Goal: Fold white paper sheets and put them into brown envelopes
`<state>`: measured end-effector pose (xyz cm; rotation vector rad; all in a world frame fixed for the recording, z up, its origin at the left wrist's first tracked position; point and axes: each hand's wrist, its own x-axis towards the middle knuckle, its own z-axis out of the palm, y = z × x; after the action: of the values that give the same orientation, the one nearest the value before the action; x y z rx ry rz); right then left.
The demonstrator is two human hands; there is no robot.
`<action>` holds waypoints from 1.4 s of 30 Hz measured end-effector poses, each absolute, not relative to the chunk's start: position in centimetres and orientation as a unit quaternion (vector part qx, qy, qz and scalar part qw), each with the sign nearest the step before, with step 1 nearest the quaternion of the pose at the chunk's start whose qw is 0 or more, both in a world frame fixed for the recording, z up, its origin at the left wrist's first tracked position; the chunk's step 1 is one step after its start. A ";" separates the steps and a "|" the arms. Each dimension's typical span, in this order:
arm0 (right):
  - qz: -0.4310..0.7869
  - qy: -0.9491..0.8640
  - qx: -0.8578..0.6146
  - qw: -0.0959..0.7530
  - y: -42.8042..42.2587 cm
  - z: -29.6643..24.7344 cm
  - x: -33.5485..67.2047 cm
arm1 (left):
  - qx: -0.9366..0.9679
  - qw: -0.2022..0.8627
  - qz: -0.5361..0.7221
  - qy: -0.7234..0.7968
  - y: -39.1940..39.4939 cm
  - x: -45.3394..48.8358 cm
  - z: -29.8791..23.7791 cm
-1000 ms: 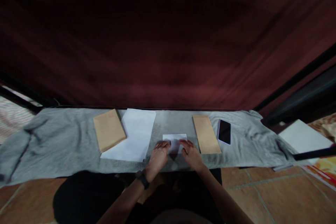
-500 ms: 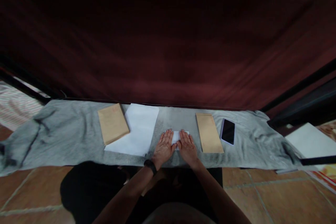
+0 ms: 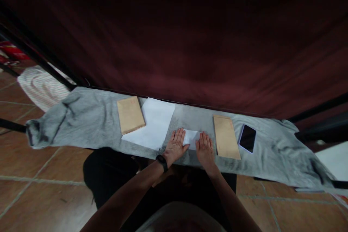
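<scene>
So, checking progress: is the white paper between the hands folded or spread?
Folded, it seems: the paper is much smaller than the spread sheet nearby.

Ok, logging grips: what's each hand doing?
Left hand: open, flat, left edge of the small white rectangular paper.
Right hand: open, flat, at its right edge.

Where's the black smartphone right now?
Head view, right side: the black smartphone lies on the grey cloth, just right of the narrow brown envelope, past the right hand.

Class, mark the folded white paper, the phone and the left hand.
folded white paper [image 3: 191,137], head view, its bare middle.
phone [image 3: 247,138], head view, centre of dark screen.
left hand [image 3: 176,145], head view, back of the hand.
</scene>
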<state>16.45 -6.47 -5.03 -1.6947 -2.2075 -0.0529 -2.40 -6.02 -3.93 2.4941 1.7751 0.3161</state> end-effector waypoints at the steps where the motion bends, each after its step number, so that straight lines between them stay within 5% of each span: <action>1: -0.012 -0.790 -0.588 0.175 -6.5 -4.9 15.7 | 0.810 0.033 0.101 0.576 -6.0 -2.4 -4.0; 42: -0.015 -0.799 -0.573 0.183 -10.9 -5.2 17.2 | 0.827 -0.026 0.166 0.536 -11.2 -3.6 -4.8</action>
<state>17.21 -10.91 -5.19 -1.6166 -2.2532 -0.0415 -3.59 -11.19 -4.77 2.6419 1.7127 0.5289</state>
